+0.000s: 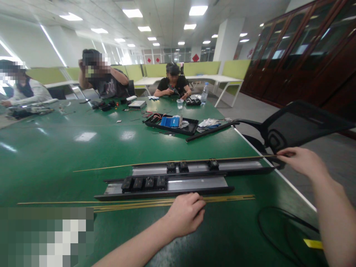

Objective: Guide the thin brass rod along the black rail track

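Head view: just past 3 o'clock my right hand [303,160] pinches a thin brass rod [155,163], which runs along the far rail [239,165] out past 8 o'clock. At 6 my left hand [187,213] rests on loose rods [139,204], fingers curled — I can't tell whether they grip one. Between that hand and the far rail sits the near rail [194,184]. A chair [308,122] crowds my right side at 3; a cable [261,222] loops at 4 — and a black tray [191,128] sits at 12 on the table [97,148].
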The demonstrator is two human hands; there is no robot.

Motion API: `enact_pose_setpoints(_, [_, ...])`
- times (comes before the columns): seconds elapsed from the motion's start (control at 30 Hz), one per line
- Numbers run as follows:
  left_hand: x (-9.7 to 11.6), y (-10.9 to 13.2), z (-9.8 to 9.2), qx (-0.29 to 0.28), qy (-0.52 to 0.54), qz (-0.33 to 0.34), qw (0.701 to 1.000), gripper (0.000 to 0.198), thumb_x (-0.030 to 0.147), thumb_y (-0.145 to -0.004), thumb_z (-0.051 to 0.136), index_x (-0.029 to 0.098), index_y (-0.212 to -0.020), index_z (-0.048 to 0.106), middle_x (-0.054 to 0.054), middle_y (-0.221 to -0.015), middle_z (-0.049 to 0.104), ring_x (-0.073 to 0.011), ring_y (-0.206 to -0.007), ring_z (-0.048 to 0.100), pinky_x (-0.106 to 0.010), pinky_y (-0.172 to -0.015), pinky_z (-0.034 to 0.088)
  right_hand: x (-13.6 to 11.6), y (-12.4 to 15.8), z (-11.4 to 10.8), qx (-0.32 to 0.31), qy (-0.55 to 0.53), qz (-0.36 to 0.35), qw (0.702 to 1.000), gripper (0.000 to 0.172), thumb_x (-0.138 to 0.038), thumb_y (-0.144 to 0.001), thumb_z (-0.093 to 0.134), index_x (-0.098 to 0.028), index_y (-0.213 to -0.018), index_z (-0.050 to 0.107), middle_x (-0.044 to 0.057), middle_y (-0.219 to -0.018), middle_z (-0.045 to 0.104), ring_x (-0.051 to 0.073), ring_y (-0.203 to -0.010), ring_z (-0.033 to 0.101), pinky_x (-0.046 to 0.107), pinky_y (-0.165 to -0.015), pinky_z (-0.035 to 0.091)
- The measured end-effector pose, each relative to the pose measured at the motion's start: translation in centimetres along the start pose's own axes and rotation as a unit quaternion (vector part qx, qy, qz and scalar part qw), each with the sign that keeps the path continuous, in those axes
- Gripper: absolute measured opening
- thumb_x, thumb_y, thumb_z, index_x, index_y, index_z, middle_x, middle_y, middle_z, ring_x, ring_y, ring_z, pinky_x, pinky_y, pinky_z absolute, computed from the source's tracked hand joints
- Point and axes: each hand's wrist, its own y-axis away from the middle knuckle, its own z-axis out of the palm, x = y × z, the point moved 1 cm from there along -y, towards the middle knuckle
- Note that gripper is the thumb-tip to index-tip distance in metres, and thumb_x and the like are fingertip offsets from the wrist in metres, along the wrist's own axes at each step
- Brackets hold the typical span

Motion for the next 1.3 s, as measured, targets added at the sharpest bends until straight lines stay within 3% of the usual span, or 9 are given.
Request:
enact_pose_setpoints(0.4, [0.1, -0.1, -0.1, 0.011, 0.006, 0.002, 1.0, 0.021, 0.021, -0.094, 0.052, 0.017, -0.11, 0.065, -0.009, -0.102, 0.067, -0.0213, -0.091, 0.068, -0.033, -0.079, 0.059, 1.5, -0.5, 1.0, 0.045, 0.025, 0.052, 0.997, 0.034, -0.053, -0.069, 0.064, -0.031, -0.092, 0.078, 0.007, -0.098, 0.072, 0.025, -0.079, 0.059, 0.033, -0.057, 0.041])
enact_pose_setpoints(0.57, [0.0, -0.1, 0.0, 0.009, 0.007, 0.001, 1.0, 0.021, 0.021, -0.094, 0.052, 0.018, -0.111, 0.065, -0.008, -0.103, 0.067, -0.0213, -0.092, 0.068, -0.033, -0.08, 0.059, 1.7, -0.6, 1.1, 0.044, 0.02, 0.071, 0.996, 0.035, -0.053, -0.071, 0.063, -0.032, -0.095, 0.077, 0.007, -0.092, 0.072, 0.026, -0.077, 0.06, 0.035, -0.058, 0.043])
enact_pose_setpoints(0.77, [0.0, 0.0, 0.1, 0.005, 0.005, 0.0, 1.0, 0.021, 0.021, -0.093, 0.053, 0.018, -0.111, 0.064, -0.008, -0.104, 0.066, -0.0215, -0.092, 0.068, -0.033, -0.08, 0.059, 2.0, -0.5, 1.3, 0.078, 0.029, 0.046, 0.995, 0.04, -0.053, -0.072, 0.059, -0.029, -0.097, 0.078, 0.01, -0.112, 0.071, 0.029, -0.092, 0.063, 0.038, -0.068, 0.047])
enact_pose_setpoints(0.97, [0.0, 0.0, 0.0, -0.002, 0.005, -0.005, 1.0, 0.021, 0.021, -0.094, 0.052, 0.018, -0.11, 0.065, -0.009, -0.105, 0.067, -0.0222, -0.093, 0.068, -0.034, -0.081, 0.058, 1.5, -0.1, 0.9, 0.037, 0.031, 0.115, 0.992, 0.046, -0.056, -0.074, 0.055, -0.029, -0.106, 0.076, 0.013, -0.113, 0.071, 0.033, -0.093, 0.064, 0.04, -0.062, 0.047])
enact_pose_setpoints(1.2, [0.1, -0.2, -0.2, 0.002, 0.006, -0.001, 1.0, 0.021, 0.02, -0.093, 0.052, 0.017, -0.11, 0.065, -0.009, -0.103, 0.067, -0.0217, -0.091, 0.068, -0.033, -0.078, 0.058, 2.8, -0.1, 2.3, 0.099, 0.018, 0.108, 0.989, 0.052, -0.055, -0.075, 0.054, -0.023, -0.11, 0.074, 0.018, -0.126, 0.063, 0.036, -0.106, 0.062, 0.044, -0.074, 0.052])
enact_pose_setpoints(1.3, [0.2, -0.2, -0.2, 0.005, 0.007, 0.0, 1.0, 0.021, 0.02, -0.093, 0.052, 0.017, -0.11, 0.065, -0.008, -0.102, 0.066, -0.0215, -0.091, 0.068, -0.033, -0.079, 0.059, 3.0, 0.0, 2.6, 0.103, 0.003, 0.119, 0.988, 0.051, -0.054, -0.076, 0.054, -0.023, -0.11, 0.074, 0.018, -0.123, 0.065, 0.036, -0.104, 0.063, 0.044, -0.074, 0.052])
